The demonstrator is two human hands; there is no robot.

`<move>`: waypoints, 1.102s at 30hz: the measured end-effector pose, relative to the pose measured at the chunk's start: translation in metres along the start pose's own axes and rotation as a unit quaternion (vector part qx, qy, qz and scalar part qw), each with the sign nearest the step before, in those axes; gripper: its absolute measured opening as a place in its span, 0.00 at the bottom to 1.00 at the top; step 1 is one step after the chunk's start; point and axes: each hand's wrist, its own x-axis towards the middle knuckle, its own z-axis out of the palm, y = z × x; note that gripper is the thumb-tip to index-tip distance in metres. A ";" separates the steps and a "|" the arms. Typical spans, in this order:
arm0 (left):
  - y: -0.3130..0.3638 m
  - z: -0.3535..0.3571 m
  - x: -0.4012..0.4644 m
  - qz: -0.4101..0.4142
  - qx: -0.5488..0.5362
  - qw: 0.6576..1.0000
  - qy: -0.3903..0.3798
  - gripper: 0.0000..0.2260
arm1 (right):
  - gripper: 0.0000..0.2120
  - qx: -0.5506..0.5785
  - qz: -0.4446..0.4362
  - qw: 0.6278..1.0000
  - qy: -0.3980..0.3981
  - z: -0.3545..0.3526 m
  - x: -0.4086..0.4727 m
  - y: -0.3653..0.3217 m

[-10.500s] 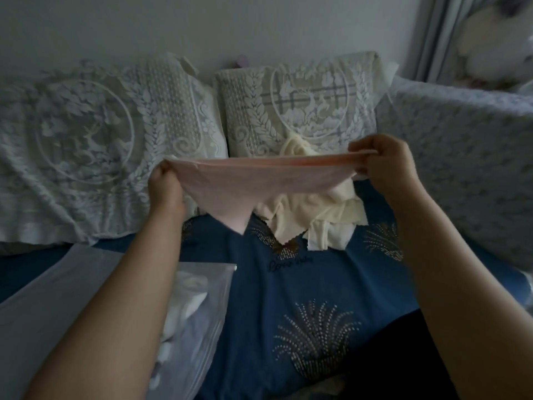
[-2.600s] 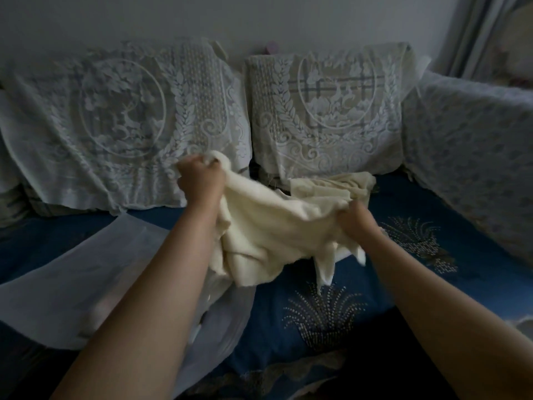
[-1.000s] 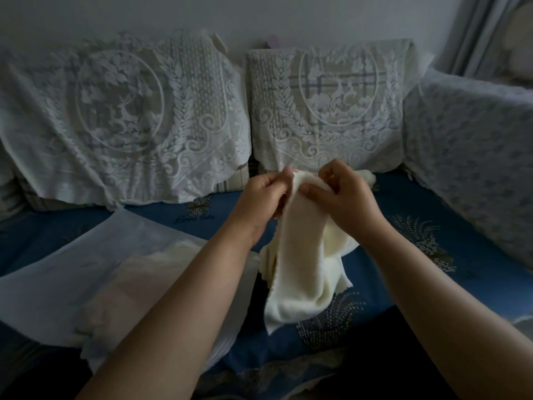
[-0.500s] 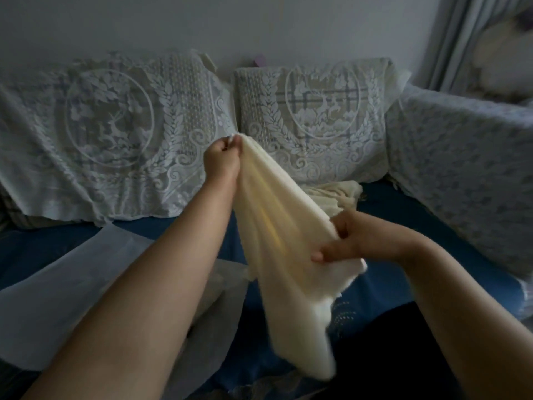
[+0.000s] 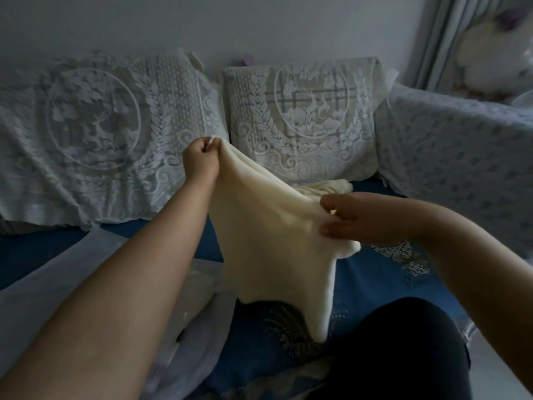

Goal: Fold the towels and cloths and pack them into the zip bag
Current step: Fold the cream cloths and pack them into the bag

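A cream cloth [image 5: 268, 241] hangs in the air over the blue sofa seat, stretched between both hands. My left hand [image 5: 202, 157] pinches its upper corner, raised in front of the lace cushions. My right hand [image 5: 354, 217] grips its right edge, lower and nearer to me. The cloth's bottom tip droops toward my knee. Another cream cloth [image 5: 326, 186] lies crumpled behind it on the seat. The clear zip bag [image 5: 199, 310] lies at lower left with pale folded cloth inside, partly hidden by my left forearm.
Two lace-covered cushions [image 5: 302, 116] lean against the wall. A covered armrest [image 5: 461, 160] rises at the right. A sheer white fabric [image 5: 52, 284] spreads over the seat's left side. My dark-clad knee [image 5: 403, 356] is at bottom right.
The hands, together on the cloth's top a second ago, have spread apart. My left hand rose with one corner, my right slid down the edge, and the cloth opened out.
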 end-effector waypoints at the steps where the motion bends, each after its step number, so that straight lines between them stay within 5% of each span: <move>1: -0.001 -0.001 0.000 0.010 0.015 1.000 -0.002 0.10 | 0.11 -0.012 -0.009 1.000 0.011 0.001 -0.001 -0.002; 6: -0.003 0.006 0.001 0.038 0.079 0.995 -0.043 0.11 | 0.25 0.029 -0.096 0.995 0.005 0.018 -0.007 -0.031; 10: -0.004 0.011 0.003 0.029 0.087 0.993 -0.069 0.12 | 0.19 0.120 -0.167 0.978 -0.022 0.015 -0.008 -0.045; 18: -0.023 -0.010 0.018 -0.002 0.125 0.992 -0.017 0.12 | 0.13 -0.261 -0.233 0.928 0.129 0.002 -0.008 -0.025; 23: -0.037 -0.017 0.019 -0.020 0.182 0.983 0.020 0.14 | 0.25 -0.296 -0.128 0.940 0.111 -0.008 -0.008 -0.016; 27: -0.034 -0.017 0.021 -0.068 0.169 0.982 0.049 0.12 | 0.16 -0.221 0.030 0.955 0.195 -0.020 0.017 0.009; 30: -0.026 -0.016 0.028 -0.141 -0.027 0.988 0.052 0.12 | 0.12 -0.244 0.148 0.916 0.282 -0.023 0.052 0.043; 33: -0.012 -0.012 0.030 -0.091 -0.160 0.981 0.061 0.10 | 0.17 -0.229 0.225 0.883 0.342 -0.020 0.070 0.062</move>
